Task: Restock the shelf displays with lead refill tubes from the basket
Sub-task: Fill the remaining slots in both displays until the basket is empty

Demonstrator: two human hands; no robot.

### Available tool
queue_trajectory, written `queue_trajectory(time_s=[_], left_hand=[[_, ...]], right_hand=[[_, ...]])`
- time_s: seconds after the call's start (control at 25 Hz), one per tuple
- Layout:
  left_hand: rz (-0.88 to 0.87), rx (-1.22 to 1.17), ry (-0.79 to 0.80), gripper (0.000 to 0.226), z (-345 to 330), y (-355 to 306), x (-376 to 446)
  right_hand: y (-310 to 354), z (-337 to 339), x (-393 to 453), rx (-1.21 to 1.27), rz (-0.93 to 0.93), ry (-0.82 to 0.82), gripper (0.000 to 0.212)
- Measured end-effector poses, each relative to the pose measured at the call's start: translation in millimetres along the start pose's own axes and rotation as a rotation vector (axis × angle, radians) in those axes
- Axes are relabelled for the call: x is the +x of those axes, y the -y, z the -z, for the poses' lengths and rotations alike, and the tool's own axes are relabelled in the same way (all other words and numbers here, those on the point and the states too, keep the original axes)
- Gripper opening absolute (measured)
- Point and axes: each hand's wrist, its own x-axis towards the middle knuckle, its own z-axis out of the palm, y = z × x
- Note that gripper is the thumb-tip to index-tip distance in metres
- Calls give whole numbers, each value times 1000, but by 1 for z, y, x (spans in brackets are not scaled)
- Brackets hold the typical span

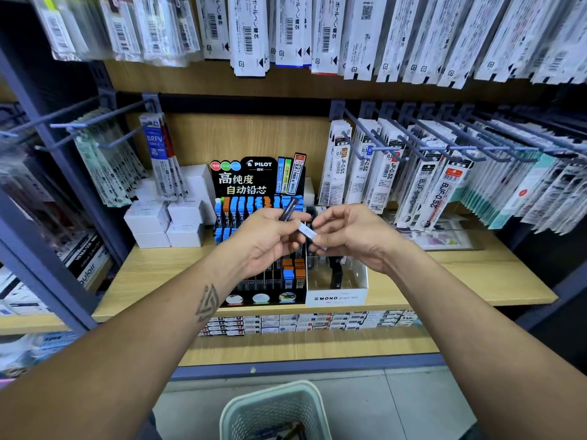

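Black and slim, a lead refill tube [289, 208] was pinched between the thumb and curled fingers of the left hand [268, 241], its upper end poking up past the fingertips. A second tube, pale with a white label [309, 233], was pinched by the fingers [320, 222] of the right hand [352, 238]; its near end lay just beside the left fingertips, so the two tubes were nearly crossed. Both were held in the air, directly above and in front of the black Pilot display [259, 185] and the white Mono box [336, 295] on the wooden shelf [476, 281]. More stock, dim and hard to make out, was left in the pale green basket [273, 411] on the floor, well below the fingers.

Trouble could be judged likely in a few ways. A tube could be slipped from so light a pinch and dropped among the packed rows beneath the fingers. The two kinds could be slotted into the wrong display, since the slots sat side by side. Standing tubes could also be knocked over by a knuckle on the way down.

Room was tight behind and beside the fingers: hooks with hanging refill packs [413, 173] jutted out to the right, white boxes [165, 223] crowded the left. Open space was found only toward the shelf's front edge and straight down.
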Motion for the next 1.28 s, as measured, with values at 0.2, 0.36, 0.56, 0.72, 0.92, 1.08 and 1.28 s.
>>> queue_trajectory(time_s=[0.2, 0.36, 0.56, 0.72, 0.92, 1.08, 1.28], left_hand=[[-8, -32, 2, 26, -5, 2, 9], [85, -5, 22, 31, -12, -1, 13], [96, -79, 35, 12, -14, -7, 17], [108, -96, 37, 20, -11, -4, 20], [124, -112, 53, 17, -10, -3, 17], [100, -17, 15, 14, -6, -1, 15], [75, 69, -22, 31, -9, 0, 12]], right_hand=[[0, 9, -3, -56, 10, 18, 47], [5, 27, -4, -70, 58, -31, 50], [0, 59, 12, -367, 214, -422, 19], [-7, 41, 26, -429, 289, -335, 11], [-21, 30, 35, -825, 362, -291, 13], [-20, 31, 37, -789, 331, -353, 13], [-27, 28, 38, -959, 317, -282, 10]])
